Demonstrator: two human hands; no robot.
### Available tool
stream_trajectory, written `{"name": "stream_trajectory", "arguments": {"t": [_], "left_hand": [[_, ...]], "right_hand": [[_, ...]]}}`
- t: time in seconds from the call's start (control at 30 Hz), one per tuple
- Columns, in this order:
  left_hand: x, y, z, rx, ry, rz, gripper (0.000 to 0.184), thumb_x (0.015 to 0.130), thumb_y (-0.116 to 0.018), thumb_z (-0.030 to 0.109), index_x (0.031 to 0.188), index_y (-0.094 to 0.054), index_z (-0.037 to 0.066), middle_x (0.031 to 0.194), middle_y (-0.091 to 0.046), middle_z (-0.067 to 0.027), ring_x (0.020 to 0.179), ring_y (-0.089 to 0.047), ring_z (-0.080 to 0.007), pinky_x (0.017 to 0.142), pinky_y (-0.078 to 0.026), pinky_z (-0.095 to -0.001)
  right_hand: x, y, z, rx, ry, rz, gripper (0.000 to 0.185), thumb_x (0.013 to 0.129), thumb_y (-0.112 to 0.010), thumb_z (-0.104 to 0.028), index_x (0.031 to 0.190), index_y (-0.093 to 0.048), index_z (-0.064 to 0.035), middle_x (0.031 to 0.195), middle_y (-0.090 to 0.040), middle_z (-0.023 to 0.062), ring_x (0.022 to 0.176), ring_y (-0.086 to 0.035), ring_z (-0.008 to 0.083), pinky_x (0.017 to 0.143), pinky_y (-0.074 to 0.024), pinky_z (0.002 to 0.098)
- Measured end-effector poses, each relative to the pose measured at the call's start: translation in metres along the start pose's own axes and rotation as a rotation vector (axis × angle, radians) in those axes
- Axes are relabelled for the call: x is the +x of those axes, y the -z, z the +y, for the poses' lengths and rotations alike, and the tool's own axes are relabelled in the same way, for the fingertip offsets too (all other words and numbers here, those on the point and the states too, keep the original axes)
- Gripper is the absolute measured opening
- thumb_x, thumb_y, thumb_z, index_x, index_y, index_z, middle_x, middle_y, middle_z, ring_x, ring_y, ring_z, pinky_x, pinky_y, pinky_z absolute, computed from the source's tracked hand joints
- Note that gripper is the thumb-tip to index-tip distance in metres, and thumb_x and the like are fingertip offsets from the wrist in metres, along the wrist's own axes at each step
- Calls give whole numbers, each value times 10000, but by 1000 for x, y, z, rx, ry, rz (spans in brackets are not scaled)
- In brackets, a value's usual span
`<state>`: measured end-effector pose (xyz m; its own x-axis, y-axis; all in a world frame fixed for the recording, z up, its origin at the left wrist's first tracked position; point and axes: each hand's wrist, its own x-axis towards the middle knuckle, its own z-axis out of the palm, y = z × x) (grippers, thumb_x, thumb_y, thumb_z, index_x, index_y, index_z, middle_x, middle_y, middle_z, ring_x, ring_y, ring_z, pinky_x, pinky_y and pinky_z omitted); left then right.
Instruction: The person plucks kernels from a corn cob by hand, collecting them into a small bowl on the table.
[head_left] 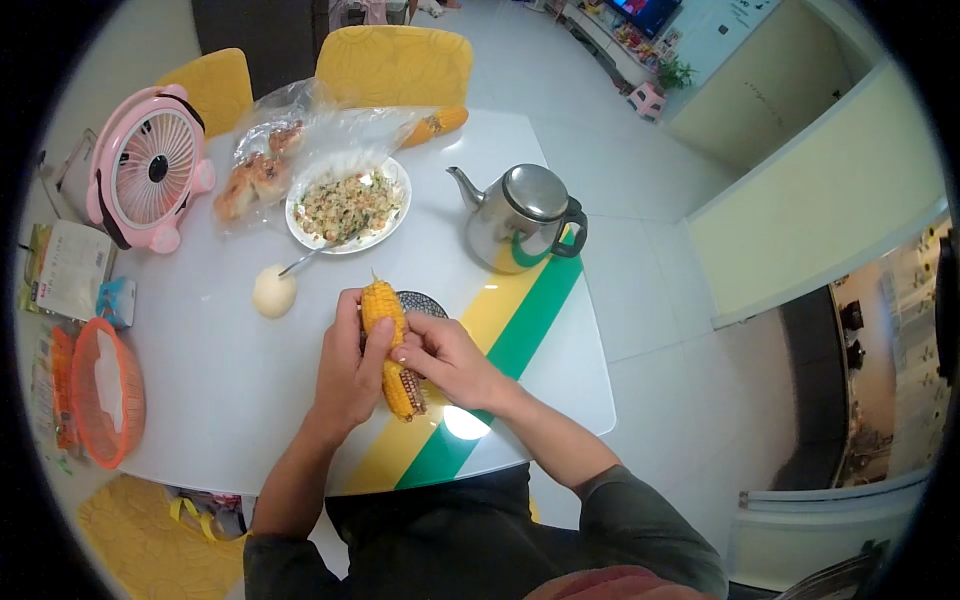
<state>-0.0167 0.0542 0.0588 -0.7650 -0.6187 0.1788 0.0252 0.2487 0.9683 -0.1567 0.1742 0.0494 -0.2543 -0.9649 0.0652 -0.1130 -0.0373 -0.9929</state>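
Note:
A yellow corn cob [383,312] is held upright, slightly tilted, over the near part of the table. My left hand [350,365] wraps around it from the left, thumb along its front. My right hand [448,355] is closed against the cob's right side, with its thumb and fingertips pressed on the kernels. Along the lower right of the cob, a strip is bare of kernels and shows brownish. Behind the hands sits a dark patterned bowl [425,303], mostly hidden by them; its contents cannot be made out.
A plate of fried rice [348,208] with a spoon stands beyond, near a pale round bun [273,291]. A steel kettle [520,215] is at right. Bagged bread [255,180], another corn cob [437,126], a pink fan [157,168] and an orange basket [137,420] surround the white table.

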Motion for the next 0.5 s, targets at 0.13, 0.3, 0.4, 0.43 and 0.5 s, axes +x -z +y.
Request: {"name": "stream_trajectory", "arguments": {"t": [0.13,0.3,0.4,0.43,0.5], "left_hand": [[-2,1,2,79,7,17,267,1122,-517,222,1235,-482,-18,943,-680,-218,855,-693,-337,784,-528,-430],[-1,2,5,79,-4,21,264,1131,-485,227,1230,-476,-18,935,-678,-234,852,-690,-388,771,-517,-462],[-1,2,8,82,15,28,263,1135,-473,228,1232,-475,-16,939,-674,-239,854,-685,-396,776,-515,-469],[-1,2,8,85,14,33,263,1135,-471,229,1232,-475,-16,941,-674,-241,856,-683,-401,777,-514,-472],[-1,0,6,93,16,41,264,1136,-467,230,1233,-475,-16,946,-672,-243,859,-679,-411,779,-512,-478]], "right_hand": [[4,-3,1,-74,23,25,369,1070,-641,-324,949,-575,18,735,-558,102,672,-517,191,641,-434,375],[4,-3,-1,-136,9,30,384,1091,-588,-335,959,-587,26,756,-568,170,694,-546,287,676,-452,415],[4,-3,-3,-158,-1,20,371,1098,-574,-325,966,-587,21,769,-572,186,709,-552,320,692,-457,427],[4,-2,-5,-166,-8,12,365,1099,-571,-321,970,-587,20,774,-573,192,716,-559,331,698,-460,433],[4,-1,-8,-185,-15,3,359,1103,-560,-317,980,-586,19,785,-580,205,734,-579,354,710,-466,444]]}}
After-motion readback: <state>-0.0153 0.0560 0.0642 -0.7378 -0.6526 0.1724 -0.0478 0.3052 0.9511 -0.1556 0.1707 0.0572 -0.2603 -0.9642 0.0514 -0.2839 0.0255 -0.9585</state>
